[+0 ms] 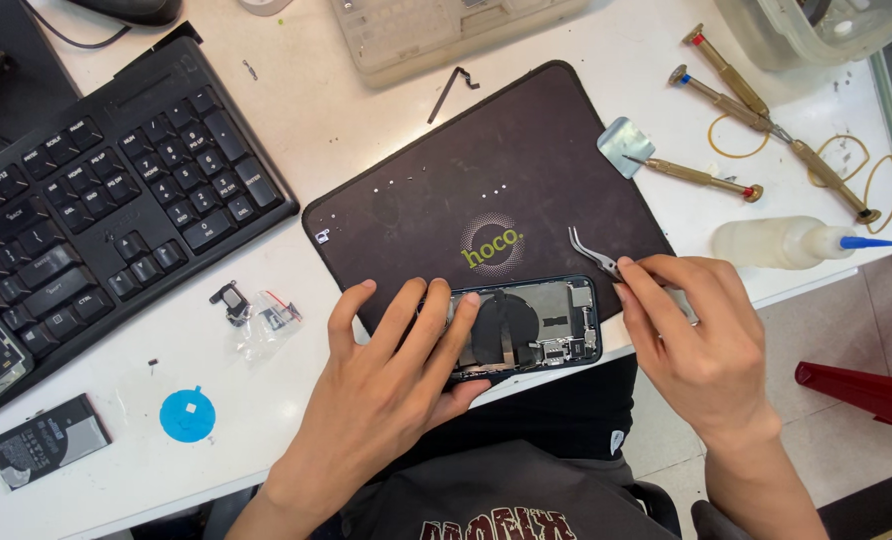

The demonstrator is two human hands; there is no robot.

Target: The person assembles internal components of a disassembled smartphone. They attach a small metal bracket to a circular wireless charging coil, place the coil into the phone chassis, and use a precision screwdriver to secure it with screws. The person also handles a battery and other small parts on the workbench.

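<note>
Tweezers [591,250] sit pinched in our right hand [691,345], tips just above the opened phone [536,330] on the dark mat [446,170]; our left hand [386,385] presses flat on the phone's left end.

My left hand [381,385] hides the opened phone's [541,325] left half. The keyboard [106,200] and clear tub [816,25] run off frame.

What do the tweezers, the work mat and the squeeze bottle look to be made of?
Tweezers in the right hand: metal, probably steel; thin curved tips with a grey sheen.
Work mat: likely rubber or silicone; matte black, no glare, rounded corners.
Squeeze bottle: translucent soft plastic, cloudy white, with an opaque blue nozzle.
</note>
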